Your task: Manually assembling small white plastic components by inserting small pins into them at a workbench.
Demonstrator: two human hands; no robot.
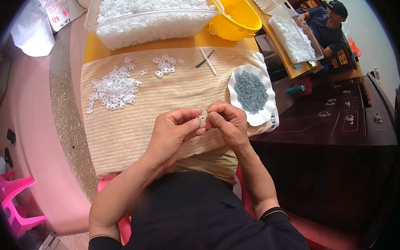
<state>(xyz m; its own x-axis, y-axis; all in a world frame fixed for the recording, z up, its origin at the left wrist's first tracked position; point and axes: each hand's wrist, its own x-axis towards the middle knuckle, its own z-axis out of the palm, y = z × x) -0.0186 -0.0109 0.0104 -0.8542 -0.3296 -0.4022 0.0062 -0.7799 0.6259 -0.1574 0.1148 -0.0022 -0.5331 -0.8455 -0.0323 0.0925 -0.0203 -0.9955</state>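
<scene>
Left hand (173, 128) and right hand (226, 121) both pinching 1 small white plastic piece (202, 118) between fingertips, above striped cloth (120, 128).

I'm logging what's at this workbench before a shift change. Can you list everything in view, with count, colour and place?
small plastic piece: one, white, pinched between both hands
loose plastic pieces: a big pile and a smaller cluster, white, on the cloth's far left and middle
striped cloth: one, beige, covering the table
scalloped dish: one, white, at the cloth's right edge
small metal parts: a heap, grey, in the dish
thin stick: one, white, far side of the cloth, beside a dark tool
clear tub: one, full of white pieces, far edge
yellow basin: one, right of the tub
pink plastic stool: one, floor, left
another person: one, top right, at a second tray
left hand; right hand: both holding the piece
</scene>
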